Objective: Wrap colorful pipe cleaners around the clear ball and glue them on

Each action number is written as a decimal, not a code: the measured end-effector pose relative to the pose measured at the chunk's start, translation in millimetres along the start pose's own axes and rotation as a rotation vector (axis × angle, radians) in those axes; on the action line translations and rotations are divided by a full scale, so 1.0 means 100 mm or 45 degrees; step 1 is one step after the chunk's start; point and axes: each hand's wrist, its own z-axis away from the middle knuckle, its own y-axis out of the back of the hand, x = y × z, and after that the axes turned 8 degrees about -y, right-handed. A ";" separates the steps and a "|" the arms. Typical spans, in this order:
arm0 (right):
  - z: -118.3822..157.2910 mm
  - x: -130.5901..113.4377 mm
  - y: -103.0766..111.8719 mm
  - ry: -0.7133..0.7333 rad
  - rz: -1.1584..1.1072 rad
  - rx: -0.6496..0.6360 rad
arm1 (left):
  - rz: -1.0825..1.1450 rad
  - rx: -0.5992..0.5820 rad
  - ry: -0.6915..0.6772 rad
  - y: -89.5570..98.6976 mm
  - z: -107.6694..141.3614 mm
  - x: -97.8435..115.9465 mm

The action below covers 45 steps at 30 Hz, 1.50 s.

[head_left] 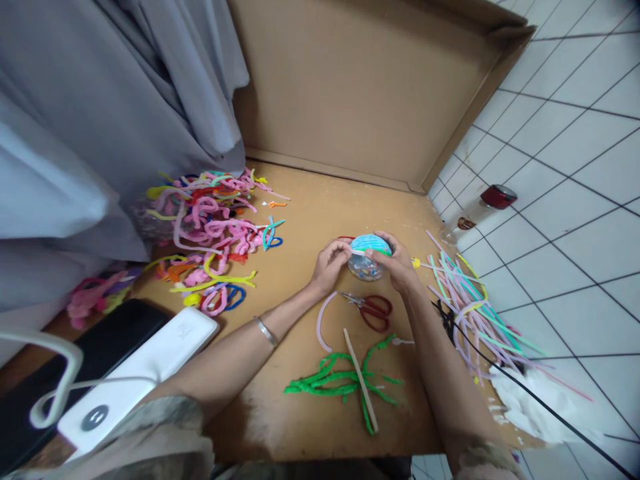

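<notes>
A round clear object (367, 269), its top wrapped in blue with a green band, is held above the table between both hands. My left hand (332, 261) pinches the end of a pale pink strip at its left side. My right hand (395, 259) wraps round its right side, thumb on the green band. Red-handled scissors (375, 312) lie just below the hands, beside a curved pale pink strip (320, 323). Nearer me are green fuzzy stems (330, 381) with a pale stick (363, 383) across them.
A heap of pink, yellow and blue stems (215, 220) lies at left, near a white power bank (145, 373). At right are pastel stems (470, 307), a black cable (530, 393), white tissue (535, 403) and a red-lidded jar (480, 213). Cardboard (360, 87) stands behind.
</notes>
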 end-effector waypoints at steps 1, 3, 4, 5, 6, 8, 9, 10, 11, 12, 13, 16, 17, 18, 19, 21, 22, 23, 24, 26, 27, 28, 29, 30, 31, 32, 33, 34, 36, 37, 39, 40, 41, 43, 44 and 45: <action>0.00 0.00 0.00 -0.005 -0.002 0.003 | -0.014 -0.001 -0.006 0.00 0.00 -0.01; -0.01 0.01 -0.01 -0.006 -0.012 0.010 | -0.012 0.005 -0.006 0.00 0.00 -0.02; -0.01 0.01 -0.02 -0.001 -0.021 0.014 | 0.018 0.015 0.004 0.00 -0.01 -0.02; -0.01 0.01 -0.03 0.004 -0.032 0.023 | 0.063 0.031 0.020 -0.01 -0.01 -0.03; -0.01 0.02 -0.05 0.010 -0.047 0.038 | 0.113 0.053 0.039 -0.02 -0.01 -0.04; 0.00 0.02 -0.08 0.026 -0.088 0.080 | 0.190 0.106 0.078 -0.04 -0.01 -0.08; 0.01 0.02 -0.10 0.036 -0.111 0.098 | 0.210 0.120 0.100 -0.05 0.00 -0.10; 0.01 0.03 -0.13 0.048 -0.133 0.110 | 0.224 0.118 0.125 -0.07 0.00 -0.11; 0.02 0.03 -0.15 0.060 -0.153 0.116 | 0.237 0.099 0.156 -0.09 0.01 -0.13; 0.03 0.03 -0.18 0.074 -0.168 0.119 | 0.250 0.070 0.190 -0.10 0.02 -0.13; 0.04 0.04 -0.20 0.087 -0.176 0.120 | 0.263 0.040 0.219 -0.12 0.03 -0.13; 0.07 0.06 -0.27 0.129 -0.164 0.134 | 0.316 0.006 0.260 -0.15 0.05 -0.09; 0.08 0.07 -0.28 0.141 -0.154 0.135 | 0.331 0.015 0.260 -0.16 0.05 -0.07; 0.08 0.08 -0.30 0.151 -0.145 0.129 | 0.343 0.025 0.258 -0.16 0.05 -0.05; 0.09 0.09 -0.31 0.160 -0.141 0.120 | 0.351 0.034 0.256 -0.16 0.04 -0.03; 0.09 0.09 -0.33 0.169 -0.150 0.085 | 0.350 0.056 0.245 -0.15 0.02 0.00; 0.09 0.08 -0.33 0.171 -0.155 0.056 | 0.343 0.067 0.235 -0.15 0.01 0.00; 0.08 0.06 -0.32 0.177 -0.150 0.030 | 0.333 0.082 0.223 -0.14 -0.01 0.01; 0.08 0.03 -0.30 0.192 -0.120 0.017 | 0.320 0.102 0.209 -0.13 -0.03 0.01; 0.11 -0.03 -0.23 0.260 0.054 0.051 | 0.277 0.167 0.170 -0.08 -0.08 0.03; 0.14 -0.07 -0.18 0.309 0.218 0.095 | 0.244 0.211 0.142 -0.05 -0.11 0.03; 0.19 -0.10 -0.12 0.357 0.418 0.143 | 0.198 0.258 0.105 -0.02 -0.14 0.04; 0.26 -0.12 -0.07 0.376 0.636 0.140 | 0.138 0.298 0.062 0.02 -0.16 0.05; 0.35 -0.12 -0.02 0.364 0.866 0.049 | 0.062 0.320 0.018 0.06 -0.19 0.07; 0.45 -0.12 0.02 0.323 1.082 -0.069 | -0.024 0.328 -0.027 0.10 -0.21 0.07; 0.56 -0.09 0.06 0.269 1.283 -0.163 | -0.114 0.325 -0.070 0.13 -0.22 0.08; 0.67 -0.05 0.08 0.211 1.452 -0.243 | -0.208 0.312 -0.108 0.16 -0.23 0.09; 0.76 0.00 0.09 0.149 1.579 -0.314 | -0.306 0.288 -0.138 0.18 -0.24 0.09; 0.90 0.10 0.08 0.194 1.656 -0.411 | -0.493 0.215 -0.178 0.19 -0.24 0.08; 0.94 0.13 0.08 0.228 1.673 -0.427 | -0.575 0.172 -0.191 0.19 -0.24 0.08; 0.97 0.17 0.07 0.287 1.690 -0.431 | -0.698 0.103 -0.212 0.18 -0.22 0.08; 0.97 0.16 0.08 0.290 1.687 -0.419 | -0.734 0.087 -0.222 0.18 -0.22 0.08; 0.96 0.14 0.09 0.287 1.657 -0.407 | -0.757 0.080 -0.229 0.18 -0.21 0.08; 0.92 0.07 0.14 0.307 1.481 -0.372 | -0.777 0.072 -0.232 0.19 -0.21 0.09; 0.89 0.03 0.17 0.342 1.345 -0.338 | -0.777 0.070 -0.229 0.19 -0.21 0.08; 0.85 -0.02 0.20 0.395 1.198 -0.292 | -0.774 0.068 -0.225 0.20 -0.21 0.08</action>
